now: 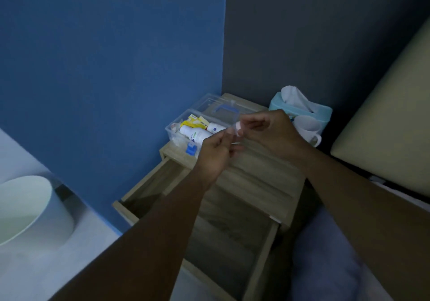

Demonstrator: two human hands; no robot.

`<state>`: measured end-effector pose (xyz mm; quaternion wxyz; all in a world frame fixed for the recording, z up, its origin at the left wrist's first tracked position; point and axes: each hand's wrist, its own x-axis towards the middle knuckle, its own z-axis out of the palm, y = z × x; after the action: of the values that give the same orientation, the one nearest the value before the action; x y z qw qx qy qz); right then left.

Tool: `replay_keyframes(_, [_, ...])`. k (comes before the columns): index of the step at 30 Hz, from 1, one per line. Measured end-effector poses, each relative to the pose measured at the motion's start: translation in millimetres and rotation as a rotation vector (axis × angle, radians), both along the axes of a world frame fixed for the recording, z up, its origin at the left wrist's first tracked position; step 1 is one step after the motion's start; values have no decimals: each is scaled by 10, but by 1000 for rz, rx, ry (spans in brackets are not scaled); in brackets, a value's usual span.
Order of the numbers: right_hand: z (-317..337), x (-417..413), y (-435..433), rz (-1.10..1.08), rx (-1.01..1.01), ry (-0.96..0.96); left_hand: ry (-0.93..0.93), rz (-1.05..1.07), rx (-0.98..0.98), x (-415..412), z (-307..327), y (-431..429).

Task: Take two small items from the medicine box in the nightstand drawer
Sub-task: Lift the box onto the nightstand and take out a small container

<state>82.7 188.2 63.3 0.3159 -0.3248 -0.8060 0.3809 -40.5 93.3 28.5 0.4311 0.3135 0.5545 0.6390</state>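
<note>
The clear plastic medicine box (173, 133) stands on top of the wooden nightstand (267, 175), its lid (216, 105) swung open toward the wall. Inside lie white bottles (194, 134), yellow packets (194, 121) and a blue clip (191, 148). Above the nightstand, my left hand (215, 155) and my right hand (272, 133) meet. Both pinch one small pale item (238, 128), like a plaster, between their fingertips. The drawer (263, 261) below is pulled out, and my left forearm covers much of its inside.
A light-blue tissue box (300, 109) and a white mug (307, 129) stand at the nightstand's back right. A white round bin (28, 210) sits on the floor at left. Blue wall at left, dark wall behind, bed with headboard (384, 119) at right.
</note>
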Motion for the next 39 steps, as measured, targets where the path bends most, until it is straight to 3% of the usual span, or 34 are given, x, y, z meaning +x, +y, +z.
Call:
replay_keyframes(18, [-82,632,55,157,-98,-43,-468,-221,-29,409,-388,83])
replay_keyframes(23, [-123,554,63,236,-47,-111,-486,-194,-34,388,-480,92])
replay_keyframes(27, [-249,458,-2,65,99,-269,-502,-162,-25,385,-525,28])
replay_keyframes(30, [-337,427,-30,66,198,-265,-481,-140,-33,381,-584,7])
replay_keyframes(36, [-432,471,-6,153,89,-252,-509,-128,-53,342,-735,-17])
replay_keyframes(39, [-465,468,-17,63,96,-286,-522,-127,-63,351,-805,-8])
